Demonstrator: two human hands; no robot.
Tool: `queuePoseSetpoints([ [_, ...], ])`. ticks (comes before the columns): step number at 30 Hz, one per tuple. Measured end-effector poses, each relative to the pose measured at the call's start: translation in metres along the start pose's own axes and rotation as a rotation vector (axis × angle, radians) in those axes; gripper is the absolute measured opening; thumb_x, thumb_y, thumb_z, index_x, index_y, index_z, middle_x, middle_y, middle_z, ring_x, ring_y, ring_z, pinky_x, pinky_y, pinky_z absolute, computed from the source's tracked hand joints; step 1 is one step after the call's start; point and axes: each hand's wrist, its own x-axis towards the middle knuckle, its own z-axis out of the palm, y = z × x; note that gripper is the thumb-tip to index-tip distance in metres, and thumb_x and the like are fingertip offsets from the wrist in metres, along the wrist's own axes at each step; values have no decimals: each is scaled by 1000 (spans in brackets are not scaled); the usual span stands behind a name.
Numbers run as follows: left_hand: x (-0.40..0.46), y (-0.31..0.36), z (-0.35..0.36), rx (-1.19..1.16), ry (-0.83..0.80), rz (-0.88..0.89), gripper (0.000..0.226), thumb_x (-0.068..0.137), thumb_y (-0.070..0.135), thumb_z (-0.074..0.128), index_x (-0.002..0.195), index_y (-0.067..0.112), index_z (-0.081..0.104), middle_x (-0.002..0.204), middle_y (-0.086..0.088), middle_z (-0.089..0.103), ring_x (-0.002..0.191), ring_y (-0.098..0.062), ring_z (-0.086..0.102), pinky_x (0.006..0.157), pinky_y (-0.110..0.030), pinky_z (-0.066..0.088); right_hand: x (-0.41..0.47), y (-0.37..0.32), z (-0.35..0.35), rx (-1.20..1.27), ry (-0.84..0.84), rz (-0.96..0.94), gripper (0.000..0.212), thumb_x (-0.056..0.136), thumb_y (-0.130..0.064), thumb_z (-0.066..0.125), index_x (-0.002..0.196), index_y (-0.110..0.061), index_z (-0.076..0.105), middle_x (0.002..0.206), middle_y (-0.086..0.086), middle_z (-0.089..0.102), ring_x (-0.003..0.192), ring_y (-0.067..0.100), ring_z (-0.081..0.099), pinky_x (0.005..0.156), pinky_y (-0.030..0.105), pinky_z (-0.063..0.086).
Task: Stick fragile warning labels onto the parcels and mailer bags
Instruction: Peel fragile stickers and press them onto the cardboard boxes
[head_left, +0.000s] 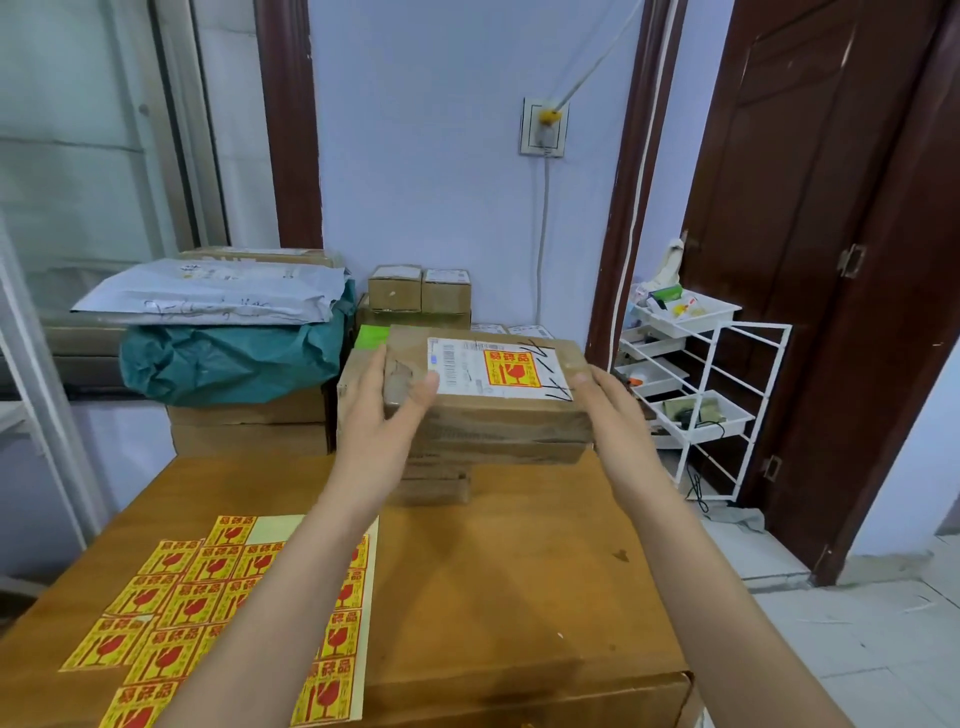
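A flat brown cardboard parcel (498, 415) sits on top of a stack of boxes beyond the table's far edge. It carries a white shipping label with a yellow and red fragile sticker (511, 369) on it. My left hand (387, 415) grips the parcel's left end, thumb on top. My right hand (610, 410) holds its right end, thumb on the upper edge. A sheet of yellow and red fragile labels (171, 608) lies on the wooden table (519, 571) at the near left, partly under my left forearm.
Grey mailer bags (218, 293) lie on a green bag (228, 364) over boxes at the back left. Small cardboard boxes (418, 288) stand against the wall. A white wire rack (701, 405) with trays stands to the right, beside a dark wooden door.
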Motion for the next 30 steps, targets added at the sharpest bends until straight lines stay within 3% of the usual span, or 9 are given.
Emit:
queuePoseSetpoints([
  [2, 10, 3, -1, -103, 49, -48, 62, 87, 65, 44, 142, 44, 29, 150, 8, 29, 137, -16, 27, 113, -49, 27, 11, -1, 10, 30, 25, -8, 21, 99, -38, 44, 117, -33, 52, 112, -20, 57, 114, 10, 52, 104, 37, 40],
  [4, 21, 6, -3, -275, 70, -110, 31, 91, 59, 45, 120, 50, 44, 137, 5, 45, 126, -17, 42, 108, -51, 34, 23, 0, 18, 44, 59, -17, 34, 98, -41, 45, 125, -23, 54, 121, -10, 59, 116, 13, 53, 105, 42, 40],
  [6, 35, 10, -7, -421, 85, -184, 17, 89, 56, 49, 102, 46, 51, 122, 3, 56, 113, -18, 54, 100, -49, 43, 33, 1, 25, 77, 86, -13, 42, 96, -41, 48, 133, -21, 51, 127, -5, 59, 118, 14, 53, 106, 43, 41],
  [9, 55, 12, -8, -558, 103, -271, 20, 95, 38, 51, 113, 30, 45, 105, -1, 63, 84, -14, 63, 66, -32, 53, 47, 5, 34, 114, 140, -35, 44, 92, -39, 53, 130, -19, 54, 124, -2, 61, 116, 15, 56, 104, 43, 42],
  [10, 62, 10, -8, -570, 104, -285, 22, 96, 34, 52, 116, 29, 44, 102, -1, 65, 79, -14, 65, 62, -31, 53, 52, 6, 37, 116, 154, -46, 44, 91, -38, 53, 130, -18, 55, 124, -2, 62, 115, 15, 56, 104, 44, 42],
  [15, 100, 1, -5, -520, 155, -357, 5, 96, 27, 53, 99, 24, 50, 93, -1, 67, 75, -16, 65, 65, -34, 52, 83, 8, 50, 115, 160, -66, 41, 93, -32, 53, 131, -16, 56, 126, -2, 62, 116, 14, 56, 103, 38, 44],
  [20, 134, -1, -2, -508, 196, -394, 20, 91, 22, 59, 107, 12, 54, 104, -11, 70, 80, -22, 67, 65, -35, 56, 117, -1, 67, 144, 198, -52, 36, 92, -39, 57, 121, -19, 62, 111, -6, 66, 102, 9, 60, 88, 29, 48],
  [25, 160, -1, -4, -424, 272, -381, 11, 92, 21, 58, 85, 17, 51, 89, -7, 66, 69, -17, 62, 58, -28, 51, 140, 5, 82, 150, 212, -12, 35, 91, -38, 55, 118, -18, 62, 109, -6, 66, 100, 11, 60, 85, 28, 47],
  [30, 164, -14, -2, -380, 278, -356, 18, 92, 22, 53, 101, 10, 62, 102, -11, 70, 89, -24, 67, 73, -34, 52, 144, 18, 97, 181, 208, 6, 14, 93, -36, 55, 100, -26, 60, 98, -8, 65, 100, 18, 61, 90, 36, 49],
])
